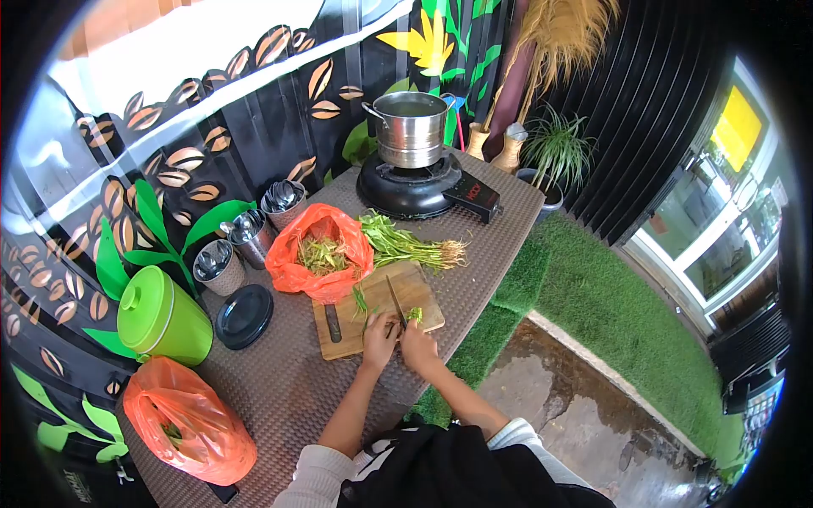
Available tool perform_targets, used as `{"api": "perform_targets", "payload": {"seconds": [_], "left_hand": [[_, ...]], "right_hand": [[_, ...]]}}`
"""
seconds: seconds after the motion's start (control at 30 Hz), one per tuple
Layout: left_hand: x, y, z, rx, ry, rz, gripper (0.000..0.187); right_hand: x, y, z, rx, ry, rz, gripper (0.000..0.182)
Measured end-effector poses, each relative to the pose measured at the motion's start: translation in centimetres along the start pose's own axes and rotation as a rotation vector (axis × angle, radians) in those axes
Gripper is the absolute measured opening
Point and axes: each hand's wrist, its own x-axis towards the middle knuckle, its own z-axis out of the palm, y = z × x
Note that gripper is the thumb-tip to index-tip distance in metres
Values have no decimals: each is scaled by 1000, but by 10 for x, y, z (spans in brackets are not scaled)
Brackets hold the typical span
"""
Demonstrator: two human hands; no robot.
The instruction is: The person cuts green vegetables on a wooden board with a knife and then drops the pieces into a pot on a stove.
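A wooden cutting board lies on the brown textured table. My right hand is closed round the handle of a knife, its blade pointing away over the board. Just left of it, my left hand has its fingers bent together over the board, with green stems beyond them; what they press on is hidden. Chopped greens sit right of the blade. Beyond the board are an open orange bag of plant scraps and a bunch of rooted greens.
A steel pot stands on a black stove at the far end. Along the left are cutlery holders, a black lid, a green bucket and a filled orange bag. The table's right edge borders grass.
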Motion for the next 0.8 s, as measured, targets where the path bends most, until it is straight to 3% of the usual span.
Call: {"api": "perform_targets", "payload": {"seconds": [0.13,0.23,0.4,0.6,0.73,0.8], "left_hand": [[-2,2,-2,19,-25,47,23],[1,-5,0,28,-15,39,22],[3,-11,3,-169,-56,-170,24],[4,-14,7,-214,-9,-249,24],[0,-13,4,-161,-12,-200,23],[-6,-13,-1,-50,-11,-25,22]], "right_hand": [[6,6,-12,38,-34,-85,31],[-17,-3,-6,-14,18,-30,28],[0,-2,3,-6,-4,-22,28],[-6,3,16,-78,48,-71,25],[-12,0,17,-133,95,-43,22],[-9,1,13,-123,99,-24,23]]}}
